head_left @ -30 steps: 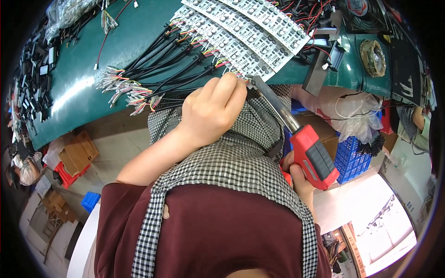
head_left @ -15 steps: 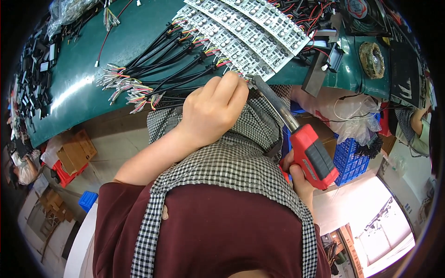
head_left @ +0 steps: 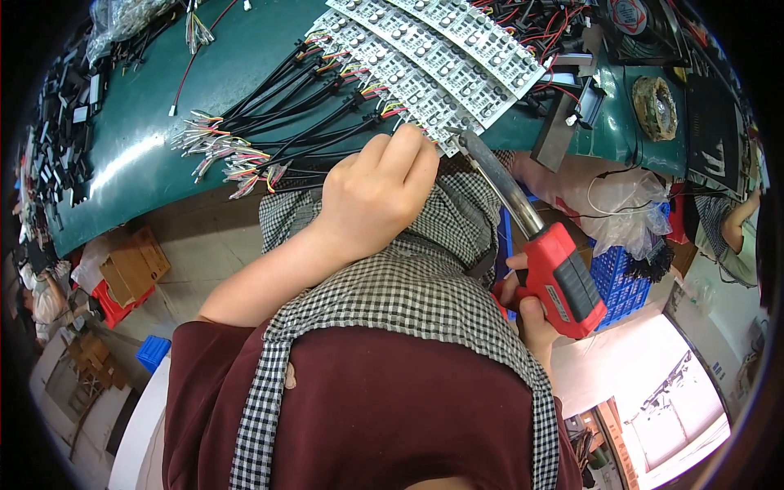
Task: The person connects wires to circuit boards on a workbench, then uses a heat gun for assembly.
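My right hand (head_left: pixel 534 320) is wrapped round the handle of a red and black soldering gun (head_left: pixel 563 282). Its long metal tip reaches up and left to the near corner of the white circuit boards (head_left: pixel 441 61), just right of my left fingers. Whether the tip touches the board is hard to tell. My left hand (head_left: pixel 371 192) is closed in a pinch at that same corner, and its fingers hide what they hold. Black cables (head_left: pixel 306 110) with coloured wire ends run left from the boards' edge, several lying side by side.
A green table (head_left: pixel 147 98) carries everything. Black parts (head_left: pixel 69 122) pile up at its left end. To the right lie a dark metal bar (head_left: pixel 555 131), a round rough-rimmed dish (head_left: pixel 654 108) and a fan (head_left: pixel 641 28). Below the table stands a blue crate (head_left: pixel 616 286) beside plastic bags (head_left: pixel 625 208).
The soldering gun has shifted slightly right and down, its tip drawing a little away from my left fingers. My left hand stays almost still.
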A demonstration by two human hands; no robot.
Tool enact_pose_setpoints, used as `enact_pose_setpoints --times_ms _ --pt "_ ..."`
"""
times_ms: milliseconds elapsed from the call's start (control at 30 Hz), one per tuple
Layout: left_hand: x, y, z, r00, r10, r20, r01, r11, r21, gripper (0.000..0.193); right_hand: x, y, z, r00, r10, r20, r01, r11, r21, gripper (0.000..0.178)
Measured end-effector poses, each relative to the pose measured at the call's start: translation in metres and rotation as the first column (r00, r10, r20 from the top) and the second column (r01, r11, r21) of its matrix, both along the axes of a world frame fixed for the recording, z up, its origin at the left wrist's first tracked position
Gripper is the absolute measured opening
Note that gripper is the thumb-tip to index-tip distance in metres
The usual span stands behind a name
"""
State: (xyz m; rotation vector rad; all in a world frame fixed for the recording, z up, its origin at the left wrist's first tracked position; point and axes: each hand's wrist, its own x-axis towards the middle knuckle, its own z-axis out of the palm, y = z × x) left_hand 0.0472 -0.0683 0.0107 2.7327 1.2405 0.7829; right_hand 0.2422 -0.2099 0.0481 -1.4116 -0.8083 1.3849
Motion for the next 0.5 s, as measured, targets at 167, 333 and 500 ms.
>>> enact_pose_setpoints --times_ms 167,333,500 --pt "0.001 0.000 0.000 1.000 0.008 0.011 -0.008 1.000 0.003 0.017 0.002 -0.005 0.000 0.999 0.002 0.033 -0.001 0.999 -0.033 0.057" --pt "-0.003 0.004 -0.002 0.997 -0.045 0.055 0.041 0.997 0.071 0.023 0.003 -0.010 -0.004 0.999 -0.032 0.033 0.031 0.999 0.032 0.060" --pt "-0.004 0.005 -0.005 0.983 -0.134 0.123 0.119 0.986 0.117 0.032 0.000 -0.009 0.000 0.994 -0.093 0.059 0.090 0.995 0.043 0.061"
